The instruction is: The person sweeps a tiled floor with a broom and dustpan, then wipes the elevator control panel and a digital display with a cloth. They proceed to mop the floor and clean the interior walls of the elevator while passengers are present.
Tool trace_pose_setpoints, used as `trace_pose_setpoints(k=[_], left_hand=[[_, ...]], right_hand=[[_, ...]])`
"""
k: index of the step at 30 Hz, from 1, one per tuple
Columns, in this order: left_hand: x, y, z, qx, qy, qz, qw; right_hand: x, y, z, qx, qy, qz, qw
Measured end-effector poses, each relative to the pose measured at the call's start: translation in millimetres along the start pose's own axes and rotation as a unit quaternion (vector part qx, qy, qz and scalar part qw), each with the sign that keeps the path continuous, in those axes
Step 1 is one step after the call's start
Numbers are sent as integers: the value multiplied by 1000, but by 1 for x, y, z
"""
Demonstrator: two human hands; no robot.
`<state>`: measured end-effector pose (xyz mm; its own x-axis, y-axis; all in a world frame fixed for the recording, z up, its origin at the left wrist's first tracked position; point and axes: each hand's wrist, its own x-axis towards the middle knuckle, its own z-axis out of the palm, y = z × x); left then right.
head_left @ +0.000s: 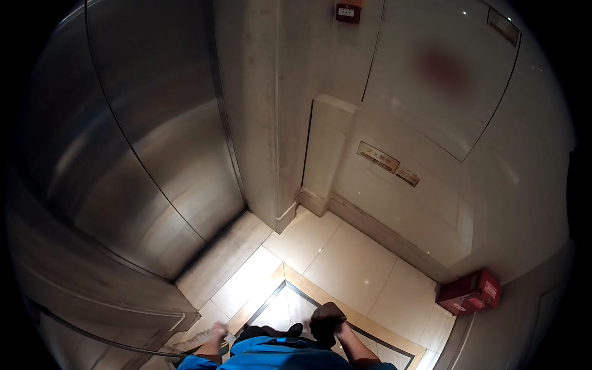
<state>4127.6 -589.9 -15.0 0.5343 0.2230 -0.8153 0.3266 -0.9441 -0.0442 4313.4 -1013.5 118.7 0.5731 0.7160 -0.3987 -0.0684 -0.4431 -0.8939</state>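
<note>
We see the left hand (217, 333) only as a blur, so we cannot tell whether its fingers are apart or together; a pale, ragged thing (191, 340) lies just beside it, its kind unclear. A dark bundle (327, 316) sits at the right hand (341, 329), above the tiled floor (354, 265), and hides most of the fingers; we cannot tell how they close. Our right forearm slants up and leftward from the lower edge; our left rises beside the blue shirt (265, 356), which is cut off below. A thin dark pole (135, 349) runs in from the left.
</note>
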Motion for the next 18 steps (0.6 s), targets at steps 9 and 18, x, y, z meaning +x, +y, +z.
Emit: trace_pose_setpoints(k=[9,18], left_hand=[[-74,1,73,-391,-68,-101,912],[139,158,-137,-468,73,4,881]], right_hand=[[20,22,-56,134,-23,22,990],[94,3,-132,-253,119,-137,950]])
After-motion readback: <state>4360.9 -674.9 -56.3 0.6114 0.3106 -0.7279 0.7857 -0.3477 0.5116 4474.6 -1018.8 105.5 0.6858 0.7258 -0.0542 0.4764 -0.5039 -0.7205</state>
